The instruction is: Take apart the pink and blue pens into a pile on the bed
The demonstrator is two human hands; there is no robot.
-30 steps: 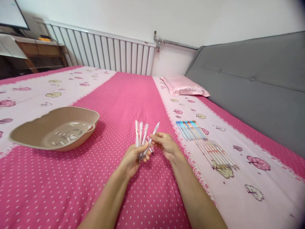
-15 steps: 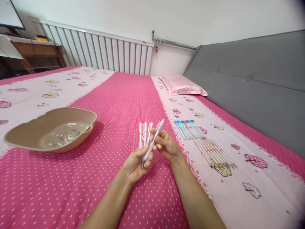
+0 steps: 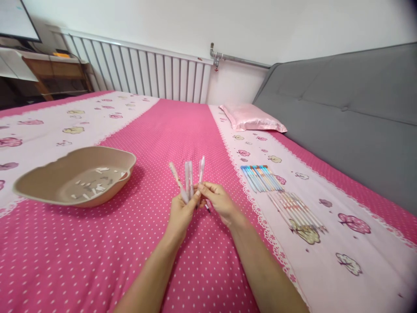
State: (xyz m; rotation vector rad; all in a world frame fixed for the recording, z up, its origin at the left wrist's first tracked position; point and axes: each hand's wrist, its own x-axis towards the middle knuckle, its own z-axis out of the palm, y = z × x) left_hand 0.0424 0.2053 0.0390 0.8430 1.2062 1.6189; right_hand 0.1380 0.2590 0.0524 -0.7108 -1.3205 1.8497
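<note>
Several pale pens (image 3: 189,176) stand fanned out in my left hand (image 3: 183,213), which is closed around their lower parts. The leftmost has a peach-toned barrel. My right hand (image 3: 217,199) pinches one whitish pen (image 3: 201,167) at the right of the bunch, close against the left fingertips. Dark tips poke out below the fingers. To the right, on the bedspread, lie a row of pens with blue and brown ends (image 3: 261,177) and, nearer me, a row of pale pens with reddish marks (image 3: 296,211).
At the left, a beige basin (image 3: 48,182) holds several small white pieces. A pink pillow (image 3: 252,117) rests by the grey headboard (image 3: 342,95). Behind the bed (image 3: 182,126) are a white radiator (image 3: 137,65) and a pipe with a red valve. A desk with a monitor (image 3: 16,21) stands at far left.
The pens in my left hand have spread and shifted left, the peach one now leaning left. The pen in my right hand has moved left and turned more upright.
</note>
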